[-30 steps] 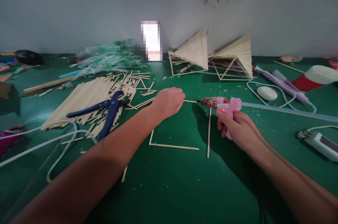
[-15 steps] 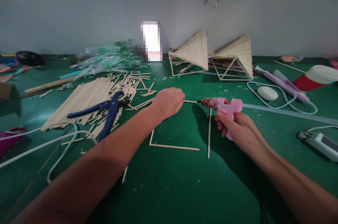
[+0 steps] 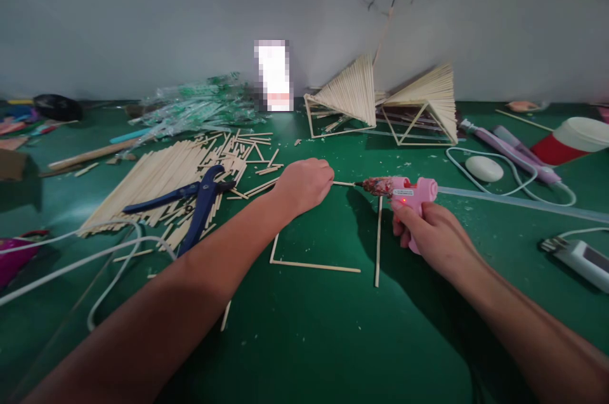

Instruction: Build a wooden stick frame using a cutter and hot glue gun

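My left hand [image 3: 307, 185] is closed over a thin wooden stick [image 3: 343, 183], whose right end juts out past my fingers. In my right hand [image 3: 425, 226] is a pink hot glue gun [image 3: 413, 191] with a small red light glowing. Its dark nozzle points left and meets, or nearly meets, the stick's free end. Below my left hand, a front stick [image 3: 316, 266] joins a side stick [image 3: 275, 247] at a corner; the side stick's upper part is hidden. A separate stick [image 3: 379, 245] lies lengthwise beneath the glue gun.
Blue cutters [image 3: 202, 207] rest on a pile of wooden sticks [image 3: 147, 182] at left, near white cables [image 3: 118, 239]. Two stick-built models [image 3: 347, 96] stand by the wall. A red-and-white cup [image 3: 571, 141], a white oval object [image 3: 484, 169] and a grey-white device [image 3: 583, 262] lie right.
Almost nothing differs. Both hands, the stick and the glue gun keep their places; the whole view has shifted very slightly.
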The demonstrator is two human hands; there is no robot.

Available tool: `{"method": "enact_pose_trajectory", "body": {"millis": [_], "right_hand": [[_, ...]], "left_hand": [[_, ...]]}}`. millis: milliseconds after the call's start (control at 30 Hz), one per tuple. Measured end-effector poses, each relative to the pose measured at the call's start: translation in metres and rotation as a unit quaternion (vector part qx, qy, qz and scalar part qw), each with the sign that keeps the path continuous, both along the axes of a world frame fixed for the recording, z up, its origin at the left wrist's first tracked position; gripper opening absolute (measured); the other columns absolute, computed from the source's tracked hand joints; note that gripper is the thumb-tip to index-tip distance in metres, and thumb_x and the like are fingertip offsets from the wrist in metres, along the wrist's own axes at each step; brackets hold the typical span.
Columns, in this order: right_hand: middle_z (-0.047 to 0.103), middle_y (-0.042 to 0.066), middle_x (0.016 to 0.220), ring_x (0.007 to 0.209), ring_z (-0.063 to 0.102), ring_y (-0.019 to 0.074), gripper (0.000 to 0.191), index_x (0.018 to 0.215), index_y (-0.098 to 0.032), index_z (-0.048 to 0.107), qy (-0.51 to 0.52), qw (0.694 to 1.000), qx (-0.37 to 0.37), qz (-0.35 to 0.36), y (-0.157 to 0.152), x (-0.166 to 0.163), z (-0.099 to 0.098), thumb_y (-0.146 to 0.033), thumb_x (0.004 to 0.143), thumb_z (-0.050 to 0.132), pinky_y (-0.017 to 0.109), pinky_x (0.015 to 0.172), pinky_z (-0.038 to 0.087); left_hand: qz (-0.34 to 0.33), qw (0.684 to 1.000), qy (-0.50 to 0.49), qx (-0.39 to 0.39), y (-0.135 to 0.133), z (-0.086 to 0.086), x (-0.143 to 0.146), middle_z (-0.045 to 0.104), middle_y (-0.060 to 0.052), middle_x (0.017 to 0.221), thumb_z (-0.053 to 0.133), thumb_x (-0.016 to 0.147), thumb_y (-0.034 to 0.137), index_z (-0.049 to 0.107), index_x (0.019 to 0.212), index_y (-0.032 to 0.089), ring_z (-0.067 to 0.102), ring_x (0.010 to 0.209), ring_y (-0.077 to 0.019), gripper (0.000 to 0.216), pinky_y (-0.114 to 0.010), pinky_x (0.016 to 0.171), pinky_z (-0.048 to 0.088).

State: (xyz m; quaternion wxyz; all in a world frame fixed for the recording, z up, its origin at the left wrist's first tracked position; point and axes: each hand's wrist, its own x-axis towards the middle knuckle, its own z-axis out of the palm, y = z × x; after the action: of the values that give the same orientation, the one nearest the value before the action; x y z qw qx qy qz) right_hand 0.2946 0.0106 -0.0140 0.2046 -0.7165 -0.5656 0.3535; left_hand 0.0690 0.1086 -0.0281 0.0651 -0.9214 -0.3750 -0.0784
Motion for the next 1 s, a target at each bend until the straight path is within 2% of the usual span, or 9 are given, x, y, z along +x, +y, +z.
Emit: {"method": "enact_pose_trajectory", "body": {"millis": [233,433,633,833,1000], "right_hand": [[0.058,0.001,0.046,0.044,0.054,0.0135,0.049,0.055,-0.02,0.057,0.005,1.0,-0.004,0.002,0.0,0.002,-0.002,-0.057,0.083,0.041,0.026,0.048,0.041],[0.061,0.002,0.049,0.043,0.055,0.0149,0.042,0.06,-0.019,0.059,-0.022,0.999,-0.018,-0.024,-0.002,0.005,-0.01,-0.056,0.078,0.053,0.025,0.041,0.039],[0.061,0.001,0.05,0.044,0.055,0.0146,0.035,0.065,-0.019,0.062,0.012,0.999,-0.005,-0.037,-0.005,0.006,-0.004,-0.049,0.08,0.052,0.025,0.043,0.041],[0.063,0.005,0.051,0.052,0.06,0.0204,0.044,0.058,-0.02,0.061,-0.129,0.992,-0.004,-0.005,-0.002,0.01,0.006,-0.052,0.083,0.042,0.032,0.054,0.043],[0.062,0.012,0.06,0.06,0.059,0.0261,0.054,0.055,-0.022,0.052,-0.278,0.961,-0.006,0.006,0.002,0.014,0.012,-0.062,0.085,0.032,0.034,0.052,0.037]], "left_hand": [[0.003,1.0,-0.004,0.001,0.001,-0.002,0.0,0.068,-0.007,0.087,0.044,0.091,0.023,0.066,0.085,0.014,0.062,0.085,-0.0203,0.025,-0.031,0.069,0.046],[0.003,1.0,-0.003,-0.001,0.0,-0.001,0.0,0.068,-0.007,0.087,0.043,0.091,0.023,0.067,0.086,0.014,0.062,0.085,-0.0202,0.026,-0.031,0.069,0.046],[0.002,1.0,-0.007,0.003,0.0,0.0,-0.001,0.068,-0.007,0.085,0.044,0.09,0.023,0.067,0.084,0.014,0.062,0.083,-0.0195,0.025,-0.03,0.067,0.045],[0.0,1.0,-0.01,0.006,0.0,0.0,-0.001,0.068,-0.007,0.085,0.043,0.09,0.024,0.067,0.085,0.015,0.062,0.082,-0.0197,0.027,-0.03,0.066,0.045],[0.003,1.0,-0.009,0.007,-0.001,0.001,0.0,0.068,-0.007,0.086,0.042,0.091,0.023,0.068,0.086,0.014,0.062,0.083,-0.0196,0.028,-0.03,0.067,0.045]]}}
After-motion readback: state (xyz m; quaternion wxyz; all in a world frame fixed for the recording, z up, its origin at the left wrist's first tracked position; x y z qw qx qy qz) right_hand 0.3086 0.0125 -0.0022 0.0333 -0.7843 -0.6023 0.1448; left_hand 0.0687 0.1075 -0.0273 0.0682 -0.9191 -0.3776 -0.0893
